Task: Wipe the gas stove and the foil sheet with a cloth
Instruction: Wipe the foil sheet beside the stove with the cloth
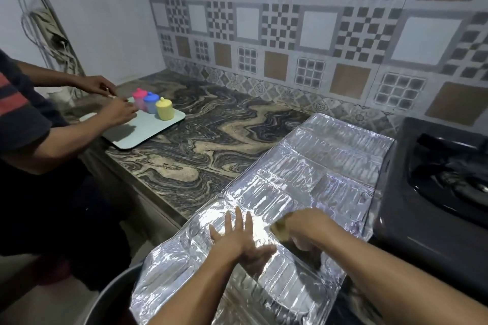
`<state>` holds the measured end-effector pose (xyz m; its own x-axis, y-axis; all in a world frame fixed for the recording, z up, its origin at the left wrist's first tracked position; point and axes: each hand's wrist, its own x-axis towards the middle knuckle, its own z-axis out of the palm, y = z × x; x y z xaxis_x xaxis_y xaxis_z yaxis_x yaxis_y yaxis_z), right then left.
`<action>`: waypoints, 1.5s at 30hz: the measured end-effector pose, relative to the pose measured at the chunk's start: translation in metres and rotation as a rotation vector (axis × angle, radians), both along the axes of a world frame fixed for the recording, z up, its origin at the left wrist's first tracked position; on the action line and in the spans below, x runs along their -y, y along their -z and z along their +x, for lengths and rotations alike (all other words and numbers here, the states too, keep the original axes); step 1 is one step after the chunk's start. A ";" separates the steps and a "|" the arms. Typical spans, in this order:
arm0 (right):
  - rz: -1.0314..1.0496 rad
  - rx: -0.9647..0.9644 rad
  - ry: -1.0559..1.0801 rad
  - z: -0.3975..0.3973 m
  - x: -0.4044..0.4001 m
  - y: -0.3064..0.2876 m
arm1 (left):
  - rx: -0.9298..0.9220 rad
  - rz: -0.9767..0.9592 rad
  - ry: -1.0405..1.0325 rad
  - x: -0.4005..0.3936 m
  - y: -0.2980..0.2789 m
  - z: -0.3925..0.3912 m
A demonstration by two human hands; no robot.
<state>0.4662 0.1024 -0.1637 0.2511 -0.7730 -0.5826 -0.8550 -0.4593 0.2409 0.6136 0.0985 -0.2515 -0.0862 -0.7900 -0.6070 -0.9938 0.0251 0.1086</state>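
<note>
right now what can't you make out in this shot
- Cloth: head view, motion-blurred and mostly hidden under the right hand; its size and fold are unclear.
- Stove: cut off by the right edge; knobs not seen.
- Foil: near end runs past the bottom edge, partly covered by the left hand and both arms.
- Pot: bottom edge, only a rim shows.
- Jars: too small to tell contents.

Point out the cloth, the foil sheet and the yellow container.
cloth (280, 227), head view, on the tan fold showing beside the right hand's knuckles.
foil sheet (330, 161), head view, on a bare ribbed panel in its far half.
yellow container (165, 111), head view, on the middle of its body.
</note>
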 end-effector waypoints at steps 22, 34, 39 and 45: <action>-0.272 0.335 0.173 0.010 0.002 0.049 | 0.027 -0.026 0.018 -0.005 0.000 -0.002; -0.117 0.110 0.170 -0.016 0.004 -0.027 | 0.014 -0.014 0.013 -0.003 0.001 -0.002; -0.323 0.410 0.155 0.014 0.030 -0.013 | 0.004 -0.039 0.006 -0.005 -0.001 -0.004; -0.147 0.542 0.144 0.016 0.007 0.048 | 0.035 -0.026 0.022 -0.003 0.000 -0.003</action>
<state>0.4826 0.0955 -0.2120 0.3697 -0.8848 -0.2837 -0.9255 -0.3236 -0.1967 0.6106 0.1020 -0.2520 -0.0824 -0.8040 -0.5889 -0.9962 0.0489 0.0726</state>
